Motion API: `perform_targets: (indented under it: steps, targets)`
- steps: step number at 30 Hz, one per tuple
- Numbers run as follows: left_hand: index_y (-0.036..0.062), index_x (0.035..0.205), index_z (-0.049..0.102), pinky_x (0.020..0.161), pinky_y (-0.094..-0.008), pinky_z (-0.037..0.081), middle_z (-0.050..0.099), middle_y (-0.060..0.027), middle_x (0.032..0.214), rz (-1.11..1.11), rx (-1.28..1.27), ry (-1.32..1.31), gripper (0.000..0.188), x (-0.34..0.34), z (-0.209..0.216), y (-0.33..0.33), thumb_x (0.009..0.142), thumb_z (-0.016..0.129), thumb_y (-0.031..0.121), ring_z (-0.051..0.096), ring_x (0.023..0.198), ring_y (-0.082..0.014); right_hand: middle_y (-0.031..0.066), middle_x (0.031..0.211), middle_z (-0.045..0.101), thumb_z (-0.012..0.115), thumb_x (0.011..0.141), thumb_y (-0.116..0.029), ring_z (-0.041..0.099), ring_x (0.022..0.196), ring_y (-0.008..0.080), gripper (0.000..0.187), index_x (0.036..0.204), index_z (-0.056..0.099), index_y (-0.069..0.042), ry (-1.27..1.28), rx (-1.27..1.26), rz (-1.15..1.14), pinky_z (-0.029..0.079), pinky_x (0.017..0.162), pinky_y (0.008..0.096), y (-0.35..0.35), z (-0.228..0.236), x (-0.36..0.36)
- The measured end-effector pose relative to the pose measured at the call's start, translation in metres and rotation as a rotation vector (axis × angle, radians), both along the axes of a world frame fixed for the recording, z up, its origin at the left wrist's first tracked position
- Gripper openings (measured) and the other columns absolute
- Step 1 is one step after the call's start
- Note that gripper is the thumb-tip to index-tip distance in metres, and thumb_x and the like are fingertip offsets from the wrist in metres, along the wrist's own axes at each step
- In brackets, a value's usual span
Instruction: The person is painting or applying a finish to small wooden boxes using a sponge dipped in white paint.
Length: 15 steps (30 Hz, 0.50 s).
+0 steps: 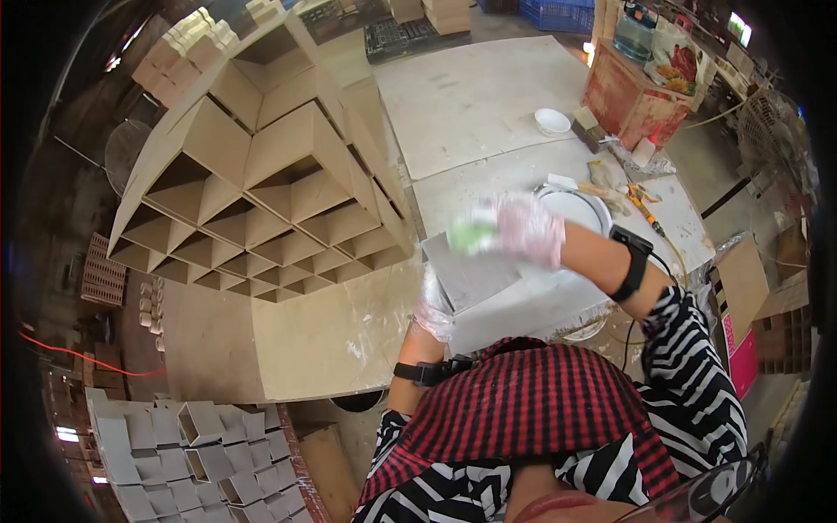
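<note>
A square grey box [475, 272], its upper face smooth, sits on the whitish worktable in front of me. Against its left side lies my left hand [433, 312], in a thin clear plastic glove, with the fingers closed around the edge and partly hidden. My right hand [523, 228], also gloved and smeared by motion, grips a light-green sponge-like pad [472, 235] over the box's far edge. Just behind the right hand, partly covered by it, is a round white basin [577, 207]. A wide brush [580, 186] rests across the basin's rim.
Open brown cardboard boxes [301, 157] are stacked high at the left. Grey boxes [200, 458] stand in rows at lower left. A white bowl [552, 121] and an orange-handled tool [643, 207] lie on the table. Beyond are a worn red wooden crate [623, 100] and a fan [767, 131].
</note>
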State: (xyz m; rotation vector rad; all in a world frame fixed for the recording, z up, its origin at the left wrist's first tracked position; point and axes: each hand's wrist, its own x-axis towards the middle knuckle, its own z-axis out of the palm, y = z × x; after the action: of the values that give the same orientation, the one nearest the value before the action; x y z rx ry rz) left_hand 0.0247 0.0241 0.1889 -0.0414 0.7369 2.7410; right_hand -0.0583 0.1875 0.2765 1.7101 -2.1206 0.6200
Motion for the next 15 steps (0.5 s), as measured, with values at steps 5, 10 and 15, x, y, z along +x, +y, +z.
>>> perform_targets:
  steps: [5,10,15]
  targets:
    - [0.0022,0.129,0.047,0.094,-0.0405,0.047,0.057,-0.0129,0.123,0.000,0.032,-0.097,0.045,0.004,0.002,0.003,0.097,0.043,0.033,0.056,0.111,-0.0259,0.0104,0.110,0.059,0.062,0.082,-0.036,0.059,0.099,0.0286,0.038,0.115,0.059,-0.017,-0.464,0.267,-0.427,0.049,0.085,0.0379,-0.006,0.001,-0.003]
    - [0.0032,0.129,0.048,0.094,-0.0403,0.047,0.055,-0.0120,0.126,-0.013,0.158,-0.075,0.046,0.008,0.008,0.010,0.097,0.044,0.035,0.056,0.112,-0.0259,0.0132,0.107,0.060,0.065,0.079,-0.037,0.060,0.099,0.0311,0.041,0.114,0.060,-0.015,-0.639,-0.049,-0.579,0.048,0.085,0.0390,0.006,0.021,-0.030]
    - [0.0055,0.128,0.049,0.094,-0.0397,0.047,0.056,-0.0114,0.124,0.043,-0.002,-0.072,0.044,0.004,0.006,0.007,0.097,0.043,0.036,0.056,0.110,-0.0256,0.0131,0.107,0.060,0.067,0.078,-0.034,0.059,0.100,0.0315,0.043,0.115,0.060,-0.014,-0.564,-0.020,-0.357,0.047,0.087,0.0393,0.011,0.013,-0.010]
